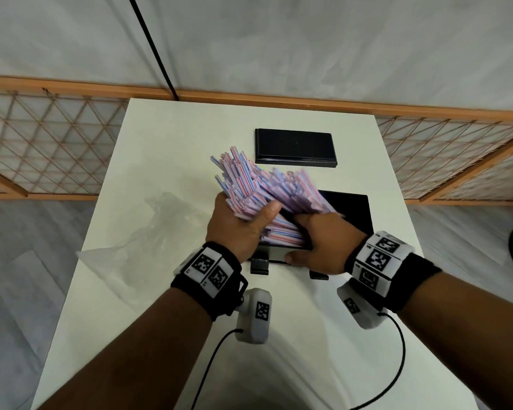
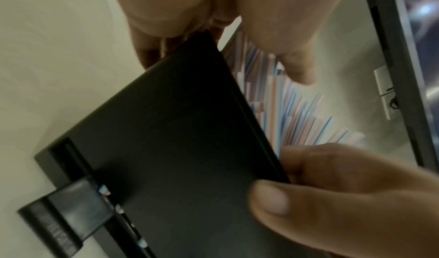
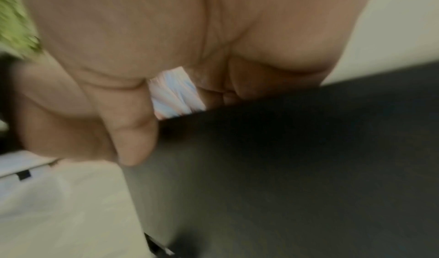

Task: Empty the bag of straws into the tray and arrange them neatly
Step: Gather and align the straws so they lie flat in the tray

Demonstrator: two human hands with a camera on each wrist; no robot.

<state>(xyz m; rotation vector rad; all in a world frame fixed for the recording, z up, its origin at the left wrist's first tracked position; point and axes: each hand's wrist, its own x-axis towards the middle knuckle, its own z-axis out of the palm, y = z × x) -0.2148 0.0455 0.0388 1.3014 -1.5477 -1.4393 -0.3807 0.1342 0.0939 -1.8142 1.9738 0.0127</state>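
A white table fills the middle of the head view, narrowing toward the top of the frame. At upper centre a black lid lies flat on it. Just below that, right of centre, a black tray stands on the table on small black feet. At centre left a crumpled clear bag lies on the white top, reaching to the table's left edge.

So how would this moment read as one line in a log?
left hand: grips straws | right hand: on straws in tray | bag: empty on table
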